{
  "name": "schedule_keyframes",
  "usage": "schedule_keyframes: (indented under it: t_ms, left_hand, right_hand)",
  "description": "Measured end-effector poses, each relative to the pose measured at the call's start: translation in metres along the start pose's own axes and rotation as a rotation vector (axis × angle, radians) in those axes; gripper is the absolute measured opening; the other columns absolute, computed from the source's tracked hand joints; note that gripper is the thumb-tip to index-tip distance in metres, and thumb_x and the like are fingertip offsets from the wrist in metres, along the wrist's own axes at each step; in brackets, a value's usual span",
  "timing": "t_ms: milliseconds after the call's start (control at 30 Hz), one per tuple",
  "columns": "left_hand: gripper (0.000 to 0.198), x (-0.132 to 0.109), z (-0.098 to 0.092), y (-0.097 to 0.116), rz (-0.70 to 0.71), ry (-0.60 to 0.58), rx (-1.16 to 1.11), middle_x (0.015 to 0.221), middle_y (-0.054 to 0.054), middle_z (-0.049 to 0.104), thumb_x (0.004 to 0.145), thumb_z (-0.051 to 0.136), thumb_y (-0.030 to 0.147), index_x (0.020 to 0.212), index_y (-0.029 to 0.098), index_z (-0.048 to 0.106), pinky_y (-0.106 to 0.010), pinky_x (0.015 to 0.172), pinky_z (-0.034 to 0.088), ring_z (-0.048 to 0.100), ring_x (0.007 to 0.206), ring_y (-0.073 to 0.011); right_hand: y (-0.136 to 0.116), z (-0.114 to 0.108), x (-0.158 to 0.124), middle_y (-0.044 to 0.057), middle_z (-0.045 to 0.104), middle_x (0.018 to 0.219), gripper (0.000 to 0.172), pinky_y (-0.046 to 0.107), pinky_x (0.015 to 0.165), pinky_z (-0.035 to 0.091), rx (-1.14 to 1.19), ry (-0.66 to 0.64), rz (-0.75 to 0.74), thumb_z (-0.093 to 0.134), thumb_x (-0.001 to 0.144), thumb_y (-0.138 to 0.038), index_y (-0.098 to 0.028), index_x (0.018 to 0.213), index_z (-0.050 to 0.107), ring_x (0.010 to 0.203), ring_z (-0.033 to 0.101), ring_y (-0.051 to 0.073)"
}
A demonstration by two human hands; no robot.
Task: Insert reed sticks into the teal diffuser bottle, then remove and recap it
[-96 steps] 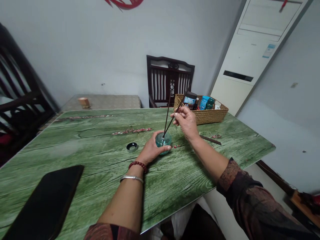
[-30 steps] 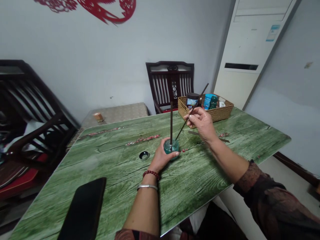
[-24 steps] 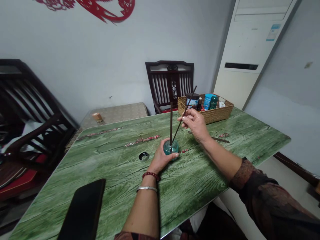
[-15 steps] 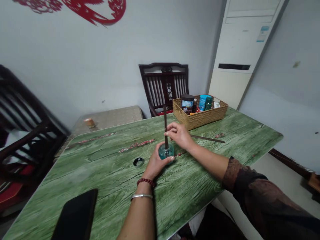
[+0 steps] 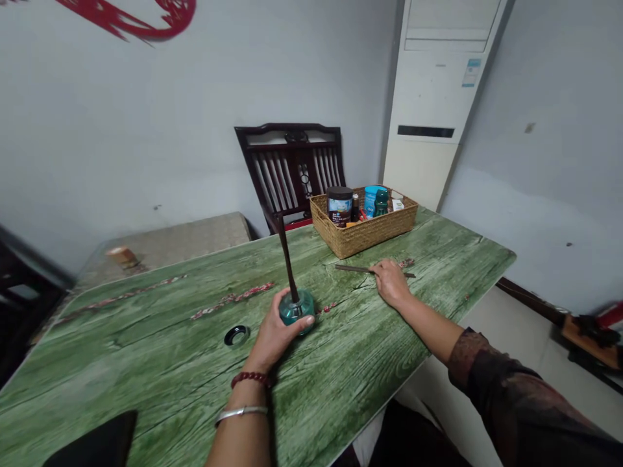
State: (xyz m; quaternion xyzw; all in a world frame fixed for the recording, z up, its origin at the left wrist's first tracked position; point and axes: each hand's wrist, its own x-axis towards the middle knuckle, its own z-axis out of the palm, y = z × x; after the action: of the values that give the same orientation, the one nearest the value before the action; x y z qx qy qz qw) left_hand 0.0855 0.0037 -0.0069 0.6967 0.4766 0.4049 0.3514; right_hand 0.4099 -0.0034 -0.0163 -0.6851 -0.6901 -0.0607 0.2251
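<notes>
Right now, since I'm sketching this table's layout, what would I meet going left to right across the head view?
Black phone, black ring, teal glass jar, right hand.

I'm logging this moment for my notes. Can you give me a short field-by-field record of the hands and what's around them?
left hand: wrapped around a teal glass jar
in jar: a dark stick, standing tilted
right hand: fingers resting on a second dark stick lying flat
surface: green wood-grain table
nearby: black ring left of the jar; wicker basket farther back
</notes>
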Motion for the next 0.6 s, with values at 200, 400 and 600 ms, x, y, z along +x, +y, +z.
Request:
schedule_keyframes:
  t_ms: [200, 400, 600]
  left_hand:
    - [0.082, 0.0009, -0.0017, 0.0, -0.046, -0.026, 0.0, 0.123, -0.012, 0.065, 0.063, 0.082, 0.053, 0.13, 0.023, 0.046, -0.053, 0.103, 0.046, 0.065, 0.111, -0.0324]
    - [0.081, -0.0003, -0.0015, 0.0032, -0.048, -0.018, 0.005, 0.122, -0.012, 0.066, 0.063, 0.082, 0.053, 0.13, 0.023, 0.046, -0.053, 0.103, 0.046, 0.065, 0.111, -0.0318]
    - [0.085, -0.0002, -0.0011, 0.005, -0.058, -0.032, 0.026, 0.124, -0.013, 0.064, 0.061, 0.082, 0.055, 0.13, 0.022, 0.046, -0.052, 0.103, 0.045, 0.064, 0.112, -0.0323]
  right_hand:
    - [0.0002, 0.0065, -0.0004, 0.012, 0.063, 0.109, 0.033, 0.037, 0.09, 0.035, -0.106, -0.08, -0.028, 0.046, 0.096, -0.017, -0.021, 0.113, 0.073, 0.105, 0.049, 0.027]
    - [-0.0005, 0.0032, -0.0023, 0.013, 0.061, 0.113, 0.036, 0.037, 0.092, 0.035, -0.109, -0.033, -0.018, 0.048, 0.094, -0.015, -0.02, 0.124, 0.067, 0.108, 0.048, 0.026]
    - [-0.0024, -0.002, -0.0038, 0.013, 0.062, 0.112, 0.028, 0.036, 0.09, 0.035, -0.127, -0.078, -0.027, 0.048, 0.095, -0.017, -0.018, 0.112, 0.07, 0.108, 0.049, 0.027]
